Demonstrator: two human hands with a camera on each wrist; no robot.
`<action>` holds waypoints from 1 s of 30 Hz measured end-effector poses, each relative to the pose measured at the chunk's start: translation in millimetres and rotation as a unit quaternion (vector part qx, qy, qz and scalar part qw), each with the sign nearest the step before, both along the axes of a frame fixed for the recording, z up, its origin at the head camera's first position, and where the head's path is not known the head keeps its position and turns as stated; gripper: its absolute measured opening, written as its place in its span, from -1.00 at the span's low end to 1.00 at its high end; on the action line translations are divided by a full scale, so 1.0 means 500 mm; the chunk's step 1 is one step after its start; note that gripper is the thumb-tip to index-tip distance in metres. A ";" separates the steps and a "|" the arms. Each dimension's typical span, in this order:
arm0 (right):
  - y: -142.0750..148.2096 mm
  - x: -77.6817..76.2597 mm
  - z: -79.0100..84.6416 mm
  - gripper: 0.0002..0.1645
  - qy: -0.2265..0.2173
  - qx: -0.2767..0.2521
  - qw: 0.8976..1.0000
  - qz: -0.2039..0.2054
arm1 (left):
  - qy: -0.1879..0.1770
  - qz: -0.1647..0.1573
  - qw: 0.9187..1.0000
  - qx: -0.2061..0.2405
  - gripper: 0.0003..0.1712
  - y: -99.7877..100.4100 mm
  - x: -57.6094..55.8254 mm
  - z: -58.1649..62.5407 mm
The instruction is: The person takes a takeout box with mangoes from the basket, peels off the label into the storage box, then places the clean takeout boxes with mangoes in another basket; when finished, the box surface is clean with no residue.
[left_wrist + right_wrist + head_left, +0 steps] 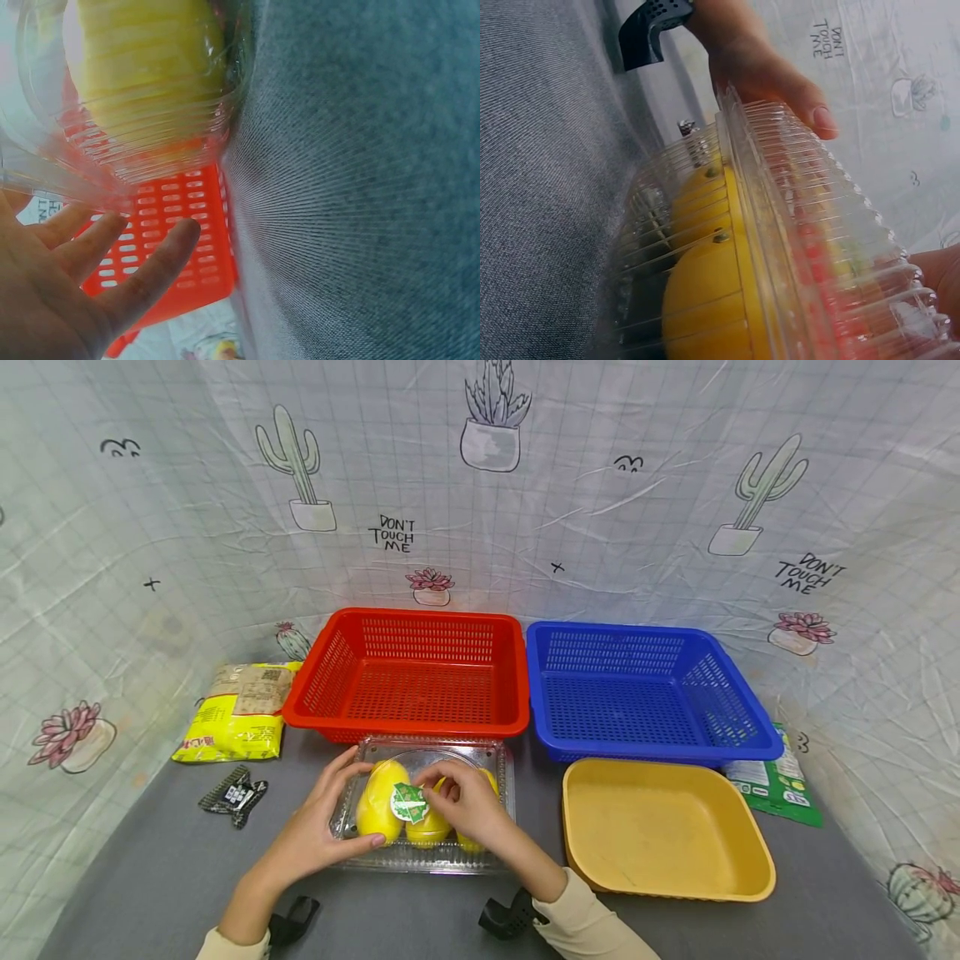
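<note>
A clear plastic clamshell box (420,860) with a ribbed wall lies on the grey table, its lid over several yellow fruits (381,810). On top of the lid is a round green-and-white sticker (409,802). My left hand (318,822) rests against the left end of the box, fingers spread along the side and thumb at the front. The left wrist view shows those fingers (150,274) mostly straight. Over the lid, my right hand (468,802) has its fingers bent, with thumb and forefinger pinching the sticker's right edge. The right wrist view shows the fruits (712,300) through the box wall.
Behind the box stands a red basket (408,727), with a blue basket (660,747) to its right. A yellow tray (667,835) sits at right front. At left lie a yellow packet (236,718) and a small black wrapped item (234,796). A green packet (787,785) lies partly under the blue basket.
</note>
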State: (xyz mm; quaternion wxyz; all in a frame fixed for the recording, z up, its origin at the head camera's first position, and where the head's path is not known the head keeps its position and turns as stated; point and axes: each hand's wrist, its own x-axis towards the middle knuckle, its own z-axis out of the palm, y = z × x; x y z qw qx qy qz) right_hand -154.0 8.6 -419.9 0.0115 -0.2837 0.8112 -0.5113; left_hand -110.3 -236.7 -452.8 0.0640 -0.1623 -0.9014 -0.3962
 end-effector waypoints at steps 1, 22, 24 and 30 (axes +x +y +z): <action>0.000 0.000 0.000 -0.83 -0.004 -0.003 1.000 -0.001 | -0.001 0.001 1.000 0.000 -0.01 0.000 0.001 0.000; 0.012 0.012 0.015 -0.83 0.016 -0.042 0.999 0.006 | -0.001 -0.003 1.000 0.007 -0.01 0.000 0.000 0.001; 0.014 0.016 0.018 -0.83 0.027 -0.044 0.999 0.013 | -0.003 -0.003 1.000 0.008 -0.01 -0.001 -0.001 0.001; 0.019 0.023 0.028 -0.84 0.015 -0.046 0.999 0.021 | -0.009 0.000 1.000 0.010 -0.01 -0.001 0.001 0.002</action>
